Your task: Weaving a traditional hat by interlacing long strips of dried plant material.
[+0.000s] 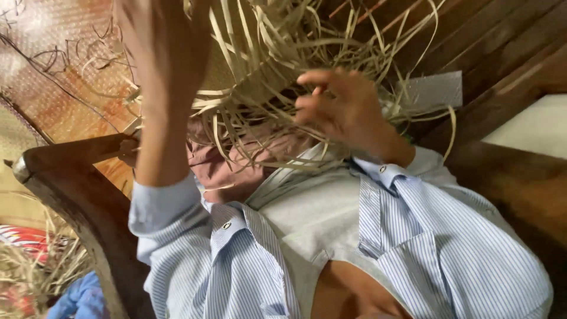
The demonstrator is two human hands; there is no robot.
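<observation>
A half-woven piece of pale straw [248,65], its loose flat strips hanging in a tangle, is held up close to the camera at the top middle of the view, above the person's lap. The left hand [168,41] grips it from the left side; the hand is blurred and partly cut off by the frame edge, so I cannot tell how its fingers sit on the weave. The right hand [339,106] reaches into the dangling strips from the right, fingers [316,78] loosely curled and a little apart, touching the strands. Both forearms wear a blue-and-white striped shirt [413,236]. A dark wooden chair arm [71,183] curves at the left, with more loose straw [41,266] below it. A woven mat [53,71] lies beyond.
</observation>
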